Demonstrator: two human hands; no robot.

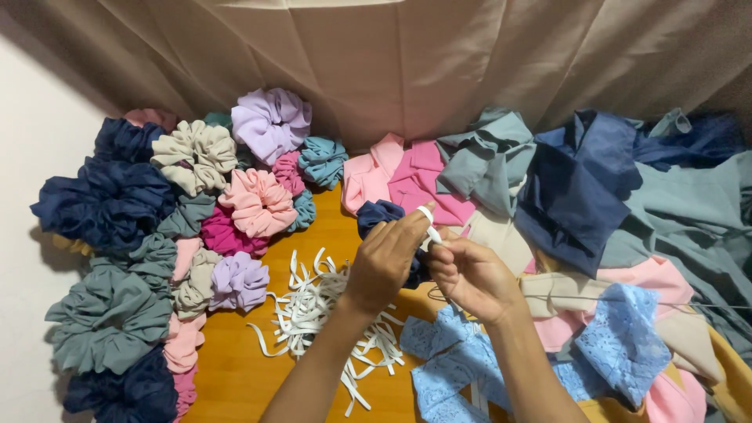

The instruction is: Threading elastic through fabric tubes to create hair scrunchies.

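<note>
Up close, both hands [427, 262] pinching white elastic strip [428, 223], angled near-upright.

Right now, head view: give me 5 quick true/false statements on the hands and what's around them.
1. Both hands meet on a white elastic strip. True: the left hand and right hand pinch it between the fingertips.
2. The loose pile of white elastic pieces lies right of the right hand. False: it lies on the wooden table, left of the left hand.
3. Finished scrunchies are heaped at the left side. True.
4. The light blue lace fabric hangs on the curtain. False: it lies on the table near the right forearm.
5. A navy scrunchie sits just behind the hands. True.
</note>
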